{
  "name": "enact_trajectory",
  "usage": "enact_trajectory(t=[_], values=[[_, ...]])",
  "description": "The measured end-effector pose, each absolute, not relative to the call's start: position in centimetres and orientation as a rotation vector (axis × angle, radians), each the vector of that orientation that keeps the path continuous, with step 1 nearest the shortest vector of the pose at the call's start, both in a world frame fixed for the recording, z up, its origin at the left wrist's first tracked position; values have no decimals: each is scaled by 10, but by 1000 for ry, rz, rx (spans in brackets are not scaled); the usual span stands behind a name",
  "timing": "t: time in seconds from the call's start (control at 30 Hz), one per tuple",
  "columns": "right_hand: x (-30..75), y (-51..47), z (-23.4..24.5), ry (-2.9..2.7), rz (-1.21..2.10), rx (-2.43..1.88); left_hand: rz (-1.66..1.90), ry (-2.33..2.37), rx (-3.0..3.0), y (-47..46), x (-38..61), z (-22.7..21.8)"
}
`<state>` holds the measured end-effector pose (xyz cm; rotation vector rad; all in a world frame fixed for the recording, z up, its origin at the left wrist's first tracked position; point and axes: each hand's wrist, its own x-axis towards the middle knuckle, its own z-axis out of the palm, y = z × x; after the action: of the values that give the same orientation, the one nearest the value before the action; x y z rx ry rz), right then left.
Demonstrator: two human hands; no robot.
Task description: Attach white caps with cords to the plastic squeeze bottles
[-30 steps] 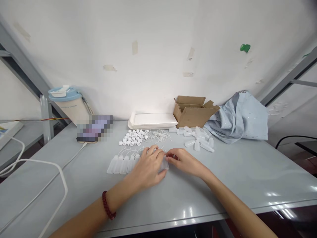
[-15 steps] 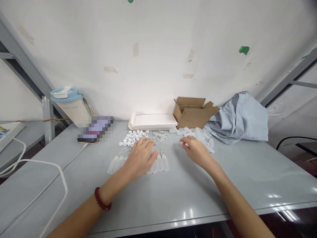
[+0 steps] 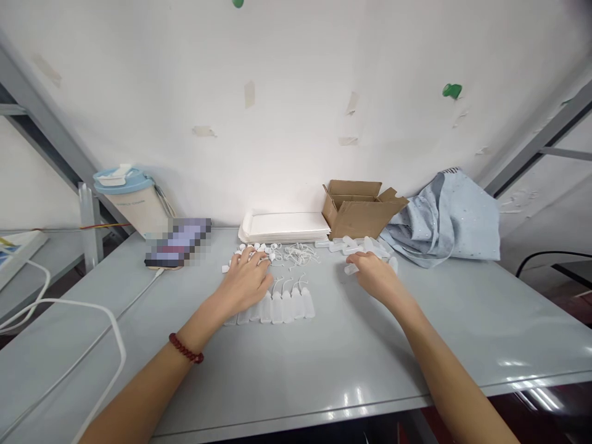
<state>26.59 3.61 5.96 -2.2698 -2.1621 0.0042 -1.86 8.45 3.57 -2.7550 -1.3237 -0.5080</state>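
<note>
Left hand (image 3: 245, 279) lies flat with fingers spread, tips on the pile of caps (image 3: 261, 248), its heel over the row of bottles (image 3: 289, 305) on the desk (image 3: 324, 361). Right hand (image 3: 375, 275) rests on the loose bottles (image 3: 343, 246); I cannot tell whether it grips one.

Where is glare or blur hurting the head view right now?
Head view: hotspot on the wall above the trays; glare patches on the table, near right edge; phone pixelated; wide-angle bends the edges; left hand and right hand sharp.
</note>
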Motion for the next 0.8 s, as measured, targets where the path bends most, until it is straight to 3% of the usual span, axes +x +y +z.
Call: enact_trajectory(t=[0.27, 0.57, 0.8], values=[[258, 38, 60, -2201, 39, -2137, -617, -1354, -2802, 85, -20, 41], [227, 22, 69, -1862, 508, -1438, -1988, -1854, -2859, 60, -3, 65], [208, 14, 67, -1489, 979, -1152, -2317, -2176, -2951, 38, 12, 70]])
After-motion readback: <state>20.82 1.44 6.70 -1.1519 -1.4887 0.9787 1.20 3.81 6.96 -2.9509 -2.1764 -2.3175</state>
